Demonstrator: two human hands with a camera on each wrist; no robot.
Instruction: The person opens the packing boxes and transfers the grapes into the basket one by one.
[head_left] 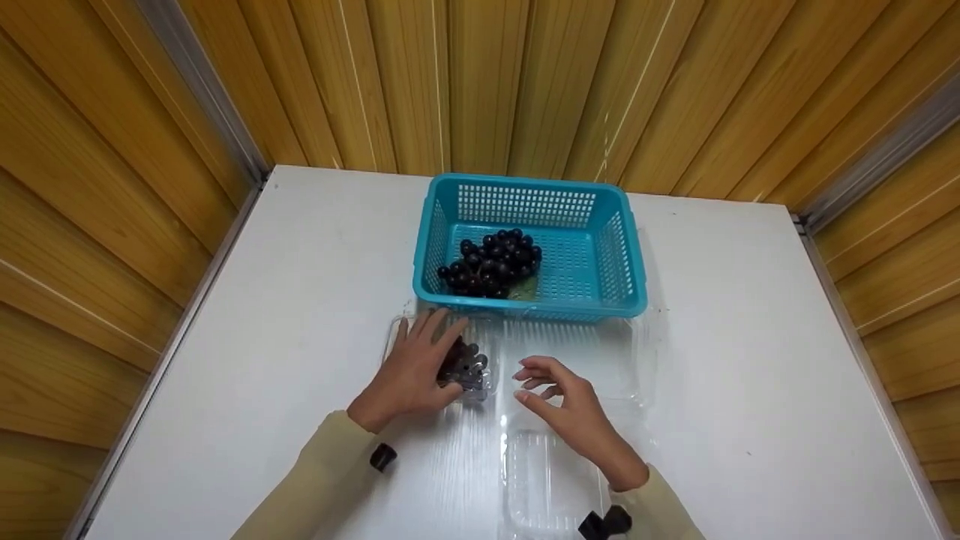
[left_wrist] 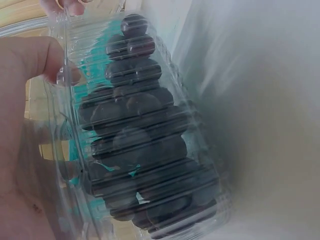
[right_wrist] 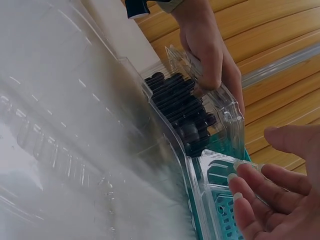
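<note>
On the counter (head_left: 322, 277), just this side of the blue basket (head_left: 585, 308), I have the left hand (head_left: 414, 367) gripping a clear box (head_left: 490, 375) of dark grapes (head_left: 471, 365); my right hand (head_left: 568, 406) (fingers loosely curved, thumb apart) hovers over clear plastic packaging (head_left: 555, 480).

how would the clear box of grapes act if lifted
The box will probably flex when squeezed, since its ribbed plastic looks thin. That shiny surface could be slippery. The round grapes inside may shift if it tilts.

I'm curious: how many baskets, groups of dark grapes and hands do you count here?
Blue basket: 1
Groups of dark grapes: 2 (basket grapes, boxed grapes)
Hands: 2 (left hand, right hand)
Total: 5
</note>
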